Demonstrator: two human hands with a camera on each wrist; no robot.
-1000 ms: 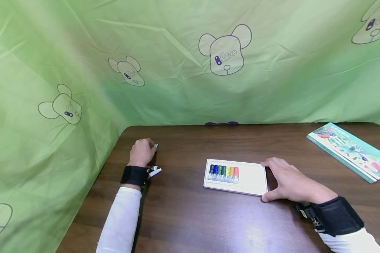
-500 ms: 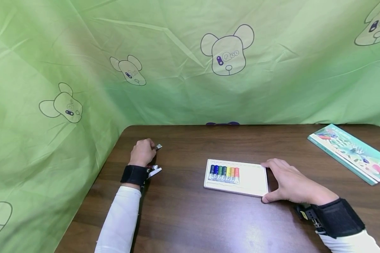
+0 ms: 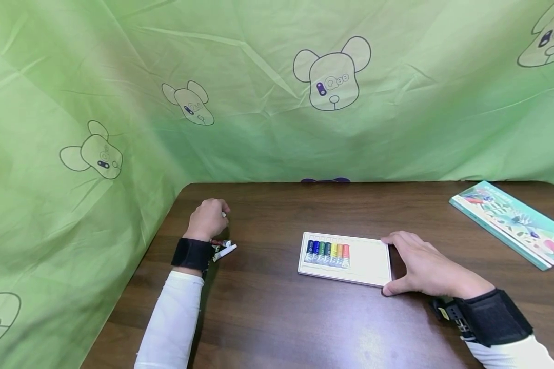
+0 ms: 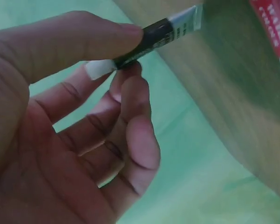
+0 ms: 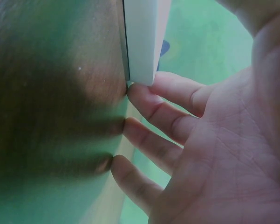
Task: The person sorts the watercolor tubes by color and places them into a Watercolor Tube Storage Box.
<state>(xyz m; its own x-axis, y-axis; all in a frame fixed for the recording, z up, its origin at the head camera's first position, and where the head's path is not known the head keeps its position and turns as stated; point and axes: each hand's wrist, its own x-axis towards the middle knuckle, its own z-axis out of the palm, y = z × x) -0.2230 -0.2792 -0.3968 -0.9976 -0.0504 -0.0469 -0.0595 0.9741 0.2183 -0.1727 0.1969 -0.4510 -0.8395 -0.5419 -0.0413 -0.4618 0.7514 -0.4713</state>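
Note:
My left hand (image 3: 208, 220) is at the far left of the table, pinching a dark watercolour tube (image 4: 153, 41) with a white cap between thumb and fingertips. Just below that hand lie loose paint tubes (image 3: 224, 252); a red one (image 4: 272, 25) shows at the corner of the left wrist view. Near the middle sits a white paint tray (image 3: 369, 259), its left half holding a row of coloured tubes (image 3: 327, 252). My right hand (image 3: 422, 264) holds the tray's right end, thumb at the near corner and index finger at the far one. The other right fingertips rest on the table.
A teal illustrated box (image 3: 512, 223) lies at an angle on the right of the brown table (image 3: 277, 318). Behind and to the left hangs a green cloth (image 3: 249, 143) with bear-head drawings, meeting the table's edges.
The left hand has lifted slightly and turned with the tube, whose silver end stuck out to the right half a second ago. The right hand and the tray have stayed put.

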